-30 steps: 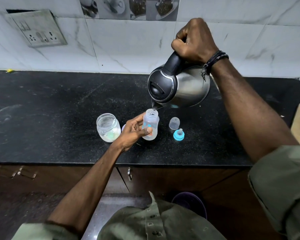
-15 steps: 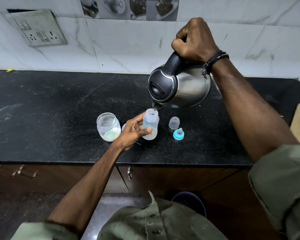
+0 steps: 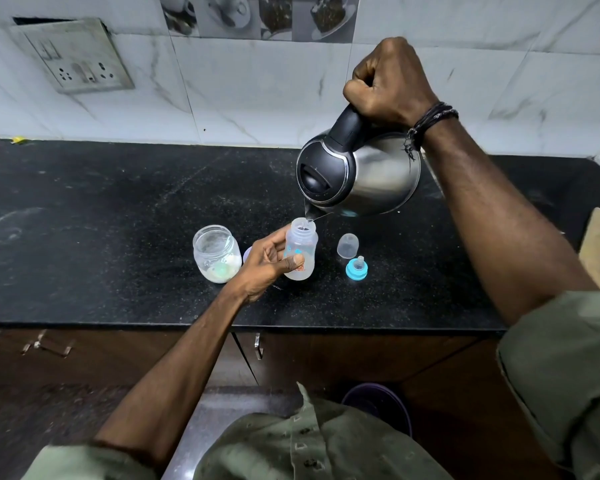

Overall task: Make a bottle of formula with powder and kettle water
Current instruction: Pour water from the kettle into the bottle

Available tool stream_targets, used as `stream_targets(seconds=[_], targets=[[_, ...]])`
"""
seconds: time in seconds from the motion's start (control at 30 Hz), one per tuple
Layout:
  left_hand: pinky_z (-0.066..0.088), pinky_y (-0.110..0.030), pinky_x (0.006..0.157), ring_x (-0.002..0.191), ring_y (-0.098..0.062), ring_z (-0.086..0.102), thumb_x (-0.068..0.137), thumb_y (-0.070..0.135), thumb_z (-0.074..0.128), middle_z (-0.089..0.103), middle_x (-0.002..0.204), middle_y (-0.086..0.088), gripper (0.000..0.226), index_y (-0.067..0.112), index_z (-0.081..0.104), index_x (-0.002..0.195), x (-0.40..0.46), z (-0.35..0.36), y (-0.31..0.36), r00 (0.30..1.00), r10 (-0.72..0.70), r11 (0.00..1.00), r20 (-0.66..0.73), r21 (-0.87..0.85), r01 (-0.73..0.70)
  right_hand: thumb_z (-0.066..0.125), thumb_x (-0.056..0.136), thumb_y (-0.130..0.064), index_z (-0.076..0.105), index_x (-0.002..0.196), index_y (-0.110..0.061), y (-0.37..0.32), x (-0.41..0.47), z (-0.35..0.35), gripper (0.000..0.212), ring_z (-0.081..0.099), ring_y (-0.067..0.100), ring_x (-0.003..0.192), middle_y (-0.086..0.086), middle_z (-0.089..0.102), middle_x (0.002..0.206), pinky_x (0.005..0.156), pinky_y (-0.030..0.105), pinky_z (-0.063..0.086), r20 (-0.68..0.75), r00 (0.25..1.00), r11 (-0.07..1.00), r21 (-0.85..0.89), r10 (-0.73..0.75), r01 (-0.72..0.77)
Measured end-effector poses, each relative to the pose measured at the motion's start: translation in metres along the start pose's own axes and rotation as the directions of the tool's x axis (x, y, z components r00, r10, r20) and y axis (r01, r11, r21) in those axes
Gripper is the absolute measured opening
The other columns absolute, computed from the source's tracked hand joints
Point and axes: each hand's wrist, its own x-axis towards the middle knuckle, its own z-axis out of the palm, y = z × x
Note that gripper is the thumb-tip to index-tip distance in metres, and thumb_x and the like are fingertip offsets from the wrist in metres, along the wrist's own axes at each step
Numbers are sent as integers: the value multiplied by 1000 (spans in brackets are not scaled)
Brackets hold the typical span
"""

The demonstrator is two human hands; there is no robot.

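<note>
Pouring from one steel kettle (image 3: 371, 174), right hand (image 3: 390, 83) fisted on its black handle, spout over one baby bottle (image 3: 300, 249) mid-frame on black worktop (image 3: 101, 220). Left hand (image 3: 269, 263) wraps bottle. One powder jar (image 3: 217, 253) left; one clear cap (image 3: 347, 245), one blue teat ring (image 3: 356, 269) right.

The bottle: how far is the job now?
Done: bottle is open; its teat and cap lie beside it. In hand: right hand tilts the kettle over its mouth, left hand holds it. Left: closing it. Whether jar powder is already in, I cannot tell.
</note>
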Motion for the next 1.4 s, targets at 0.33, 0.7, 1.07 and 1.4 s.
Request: stream_targets(seconds=[0.33, 0.7, 1.07, 1.4], targets=[[54, -30, 95, 120, -20, 64, 82, 0, 69, 65, 134, -10, 75, 1, 40, 151, 3, -2, -4, 1000, 9, 1000, 2, -8, -9, 46, 64, -31, 45, 46, -2, 0, 0, -1, 34, 25, 23, 47, 10, 27, 45, 47, 25, 18, 3, 1000, 1000, -7, 4, -4], [56, -31, 92, 120, -19, 65, 80, 6, 76, 66, 133, -7, 78, 5, 42, 151, 4, -3, -3, 1000, 3, 999, 4, -38, -2, 43, 62, -33, 38, 45, -3, -3, 1, -3, 34, 21, 21, 49, 11, 23, 48, 49, 28, 17, 0, 1000, 1000, -21, 0, 0], [55, -31, 93, 119, -19, 65, 70, 30, 93, 67, 133, -7, 101, 2, 41, 151, 2, -1, 2, 1000, 0, 997, 27, -82, 2, 44, 63, -34, 43, 47, -1, -1, 2, -2, 37, 24, 23, 49, 12, 26, 47, 50, 28, 21, -4, 1000, 1000, -28, 10, -10], [55, -32, 95, 122, -21, 63, 71, 26, 90, 65, 136, -10, 97, 3, 42, 151, 1, 0, 4, 1000, -1, 997, 21, -75, 3, 44, 63, -32, 47, 47, 1, -2, 2, -3, 37, 25, 24, 48, 13, 28, 46, 48, 25, 18, 0, 1000, 999, -39, 5, -5]])
